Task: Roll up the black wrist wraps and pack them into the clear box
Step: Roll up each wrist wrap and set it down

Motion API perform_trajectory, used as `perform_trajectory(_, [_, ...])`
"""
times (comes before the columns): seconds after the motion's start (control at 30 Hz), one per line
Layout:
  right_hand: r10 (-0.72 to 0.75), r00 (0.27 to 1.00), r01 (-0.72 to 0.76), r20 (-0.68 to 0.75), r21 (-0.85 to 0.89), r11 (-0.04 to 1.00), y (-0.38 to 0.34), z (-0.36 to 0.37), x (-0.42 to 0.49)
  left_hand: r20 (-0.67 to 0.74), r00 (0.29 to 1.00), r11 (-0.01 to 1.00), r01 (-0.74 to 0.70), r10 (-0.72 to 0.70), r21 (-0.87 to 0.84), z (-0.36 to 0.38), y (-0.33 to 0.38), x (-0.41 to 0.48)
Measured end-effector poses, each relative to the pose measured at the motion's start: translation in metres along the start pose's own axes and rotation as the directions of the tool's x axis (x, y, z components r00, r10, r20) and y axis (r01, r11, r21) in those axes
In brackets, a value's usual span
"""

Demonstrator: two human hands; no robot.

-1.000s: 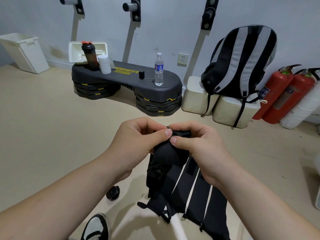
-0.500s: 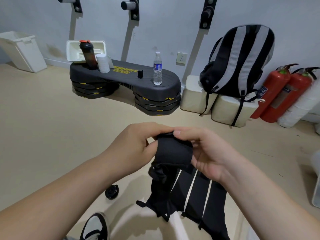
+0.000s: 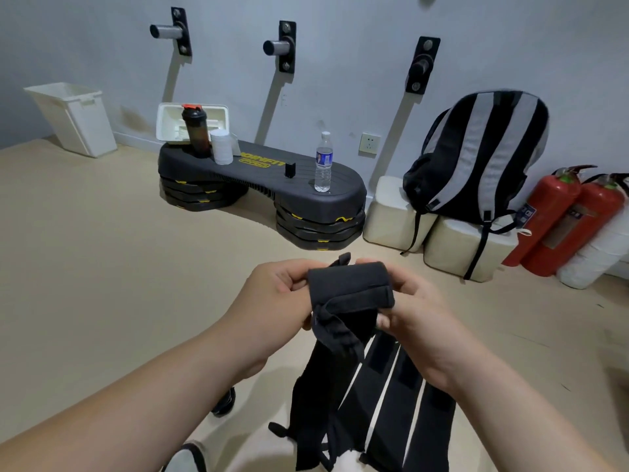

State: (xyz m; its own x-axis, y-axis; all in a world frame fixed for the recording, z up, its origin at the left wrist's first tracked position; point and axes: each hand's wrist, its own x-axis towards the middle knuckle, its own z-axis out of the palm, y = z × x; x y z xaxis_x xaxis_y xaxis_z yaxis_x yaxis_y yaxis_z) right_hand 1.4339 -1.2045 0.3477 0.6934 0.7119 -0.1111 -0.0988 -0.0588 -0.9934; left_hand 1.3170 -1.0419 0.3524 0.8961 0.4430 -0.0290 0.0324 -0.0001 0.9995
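Note:
A black wrist wrap [image 3: 350, 287] is partly rolled at its top end, and the rest of it hangs down in front of me. My left hand [image 3: 279, 298] grips the left end of the roll. My right hand [image 3: 408, 308] pinches the right end, fingers curled round it. Below, several more black wrist wraps [image 3: 391, 403] lie flat side by side across a pale surface. A clear box is not in view.
A black step platform [image 3: 265, 182] near the wall carries a shaker bottle [image 3: 194, 131], a white cup [image 3: 221, 146] and a water bottle [image 3: 323, 161]. A striped backpack [image 3: 476, 155] sits on beige blocks; red fire extinguishers [image 3: 558, 212] stand at the right. A small black object [image 3: 223, 401] lies on the floor.
The roll has grown thicker and turned towards me as both hands wound it. The camera tipped up, showing more of the wall.

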Motion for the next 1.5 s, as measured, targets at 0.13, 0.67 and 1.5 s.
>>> perform_trajectory(0.13, [0.002, 1.0, -0.002, -0.021, -0.04, 0.999, 0.005, 0.015, -0.006, 0.027, 0.999, 1.0, 0.025, -0.025, 0.013, 0.006, -0.004, -0.004])
perform_trajectory(0.67, [0.233, 0.971, -0.231, -0.059, 0.043, 0.972, 0.014, 0.026, -0.004, -0.091, 0.995, 0.993, 0.018, -0.029, -0.114, -0.007, 0.0, 0.012])
perform_trajectory(1.5, [0.252, 0.968, -0.248, -0.015, 0.13, 0.96, 0.006, 0.035, -0.011, 0.107, 0.864, 0.585, -0.419, 0.492, 0.694, -0.023, -0.025, 0.025])
